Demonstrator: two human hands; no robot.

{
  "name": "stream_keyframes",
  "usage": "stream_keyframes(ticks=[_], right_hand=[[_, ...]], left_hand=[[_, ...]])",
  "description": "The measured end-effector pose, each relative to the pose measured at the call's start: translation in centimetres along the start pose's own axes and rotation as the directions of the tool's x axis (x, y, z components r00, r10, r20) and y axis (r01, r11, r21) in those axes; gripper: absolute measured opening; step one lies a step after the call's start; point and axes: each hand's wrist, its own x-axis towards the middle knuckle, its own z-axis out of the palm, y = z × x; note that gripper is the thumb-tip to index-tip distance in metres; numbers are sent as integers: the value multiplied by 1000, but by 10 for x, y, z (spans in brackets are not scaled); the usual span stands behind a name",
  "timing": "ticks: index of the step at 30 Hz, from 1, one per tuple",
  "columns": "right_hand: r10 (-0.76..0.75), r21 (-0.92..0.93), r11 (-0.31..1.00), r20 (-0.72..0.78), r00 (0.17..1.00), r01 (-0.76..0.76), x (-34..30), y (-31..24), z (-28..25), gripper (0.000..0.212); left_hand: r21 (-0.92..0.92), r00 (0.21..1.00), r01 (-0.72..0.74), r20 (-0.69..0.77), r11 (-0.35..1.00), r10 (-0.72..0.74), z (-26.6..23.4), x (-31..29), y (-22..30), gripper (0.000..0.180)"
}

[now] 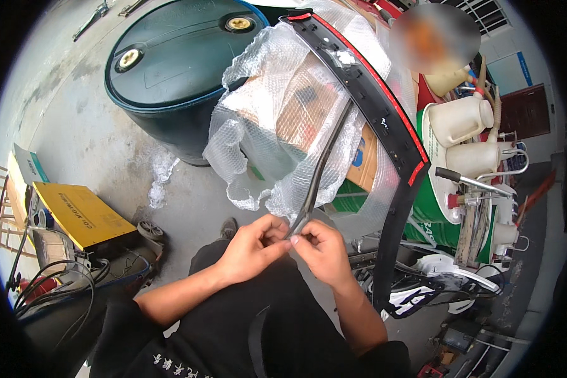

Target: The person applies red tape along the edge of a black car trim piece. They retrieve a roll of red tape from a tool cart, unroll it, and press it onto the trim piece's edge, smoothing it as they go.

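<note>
A yellow box (85, 215) is far left of the bubble wrap (282, 165), a dark barrel (176, 66) just left. On the wrap's near side, the left hand (253, 249) pinches a long dark strip (322, 165) that runs across the wrap. The right hand (324, 255) pinches it too. A curved black piece (366, 97) crosses the wrap's right side.
</note>
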Motion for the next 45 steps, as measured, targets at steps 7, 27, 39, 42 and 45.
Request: stream_keyframes(ticks=[7,27,39,42,45], right_hand=[[155,-37,988,42,987,-153,11,0,-6,15],[77,409,901,181,980,-146,-3,21,0,12],[58,133,990,-56,997,-51,-12,15,30,16],[29,13,1000,-82,996,-29,-14,18,32,18],[-29,-17,999,-117,993,27,-17,21,35,16]], left_hand=[[362,985,-130,-63,923,163,6,-2,7,13],[139,996,-59,-60,988,68,6,-16,7,9],[751,873,-425,193,505,447,-3,-24,10,18],[754,849,-455,206,474,486,2,-25,12,16],[770,844,-465,235,437,483,5,-29,10,15]])
